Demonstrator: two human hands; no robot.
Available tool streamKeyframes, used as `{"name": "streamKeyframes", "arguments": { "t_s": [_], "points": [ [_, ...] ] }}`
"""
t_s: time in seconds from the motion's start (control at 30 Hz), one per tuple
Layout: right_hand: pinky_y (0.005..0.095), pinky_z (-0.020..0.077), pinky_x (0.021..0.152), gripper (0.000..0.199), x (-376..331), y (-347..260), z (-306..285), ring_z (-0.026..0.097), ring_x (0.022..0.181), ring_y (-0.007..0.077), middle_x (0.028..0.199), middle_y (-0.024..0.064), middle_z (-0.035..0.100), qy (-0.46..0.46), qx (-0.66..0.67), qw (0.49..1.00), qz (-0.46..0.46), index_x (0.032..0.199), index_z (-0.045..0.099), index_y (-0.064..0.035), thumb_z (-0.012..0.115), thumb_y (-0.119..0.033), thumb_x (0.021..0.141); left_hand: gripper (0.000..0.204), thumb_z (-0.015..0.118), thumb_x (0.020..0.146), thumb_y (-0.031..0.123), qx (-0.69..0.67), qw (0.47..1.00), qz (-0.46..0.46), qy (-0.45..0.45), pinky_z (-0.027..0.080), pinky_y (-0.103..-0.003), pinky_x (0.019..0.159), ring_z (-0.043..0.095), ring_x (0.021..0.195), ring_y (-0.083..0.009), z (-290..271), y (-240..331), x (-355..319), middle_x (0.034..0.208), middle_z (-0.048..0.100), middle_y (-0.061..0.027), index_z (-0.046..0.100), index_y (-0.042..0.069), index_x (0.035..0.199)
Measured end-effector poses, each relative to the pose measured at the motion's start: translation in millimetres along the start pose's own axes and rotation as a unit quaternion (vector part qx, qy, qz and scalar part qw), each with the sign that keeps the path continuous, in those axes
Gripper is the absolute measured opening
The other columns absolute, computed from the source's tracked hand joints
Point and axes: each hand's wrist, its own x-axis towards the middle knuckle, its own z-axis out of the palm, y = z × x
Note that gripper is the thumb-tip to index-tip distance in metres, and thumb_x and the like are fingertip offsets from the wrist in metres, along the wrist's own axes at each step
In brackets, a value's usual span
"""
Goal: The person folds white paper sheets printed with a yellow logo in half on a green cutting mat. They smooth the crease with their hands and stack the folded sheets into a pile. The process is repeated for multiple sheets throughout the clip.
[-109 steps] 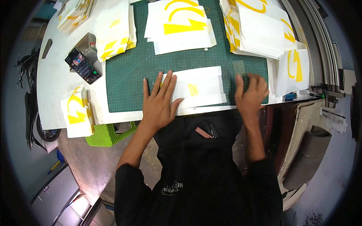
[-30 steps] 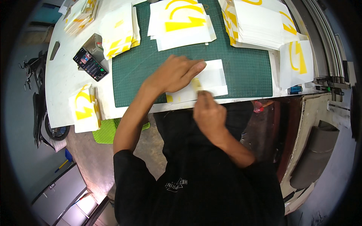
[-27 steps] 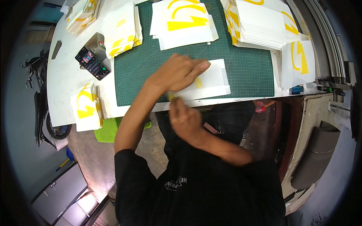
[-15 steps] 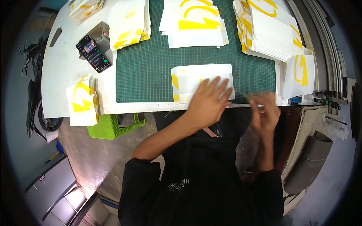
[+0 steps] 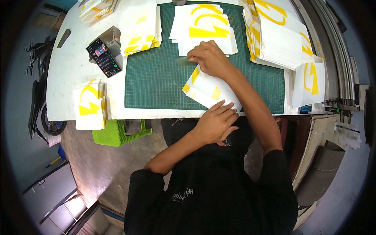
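A white paper envelope or folded sleeve (image 5: 207, 89) with yellow print lies turned at an angle on the green cutting mat, by the table's near edge. My left hand (image 5: 217, 121) presses its near corner, fingers stretched out and flat. Above the far edge of the envelope, my right hand (image 5: 209, 57) is closed. A thin, pale, see-through piece (image 5: 182, 61) juts left from its fingertips, too blurred to name. My right forearm crosses over the envelope's right part and hides it.
Flat printed sheets (image 5: 209, 33) lie behind my right hand. Taller stacks stand at the right (image 5: 280, 43) and left (image 5: 140, 29), with a smaller stack (image 5: 90, 107) at the near left. A phone (image 5: 103, 57) leans on a grey block. A green stool (image 5: 111, 133) stands below.
My right hand has swung from the right side up and left, past the envelope's far edge. The envelope has turned clockwise, and my left hand has slid nearer to me.
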Motion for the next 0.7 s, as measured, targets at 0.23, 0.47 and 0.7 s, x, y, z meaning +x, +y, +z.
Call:
{"name": "streamKeyframes", "arguments": {
  "t_s": [0.23,0.47,0.7],
  "points": [
    [0.0340,0.0558,0.074,0.015,-77,-27,-79,0.072,0.081,0.0238,0.094,0.0148,0.076,0.133,0.028,0.978,0.156,0.107,0.077,-0.0009,0.075,-0.007,0.093,0.065,0.076,0.089,0.039,0.171,0.985,-0.016,-0.023,0.022,-0.063,0.126,0.042,0.150,-0.0351,-22,-12,-15,0.156,0.051,-0.0162,0.059,0.009,0.144],
    [0.0376,0.0527,0.097,0.037,-169,-28,-99,0.069,0.111,0.0260,0.120,0.0166,0.072,0.099,-0.235,0.929,0.267,0.129,0.070,0.0012,0.075,-0.010,0.094,0.034,0.077,0.082,0.009,0.015,0.978,0.053,0.201,0.060,-0.038,0.093,0.076,0.099,-0.0275,-29,-13,-39,0.115,0.078,-0.0117,0.076,0.002,0.116],
    [0.0334,0.0542,0.093,0.040,-135,-106,-61,0.069,0.107,0.0171,0.119,0.0143,0.073,0.138,0.538,0.791,0.257,0.125,0.067,0.0067,0.079,-0.016,0.095,0.025,0.073,0.102,0.017,-0.467,0.787,-0.266,0.304,0.057,-0.026,0.074,0.073,0.086,-0.0121,-76,11,-24,0.099,0.079,-0.0112,0.075,-0.006,0.112]
  ]
}}
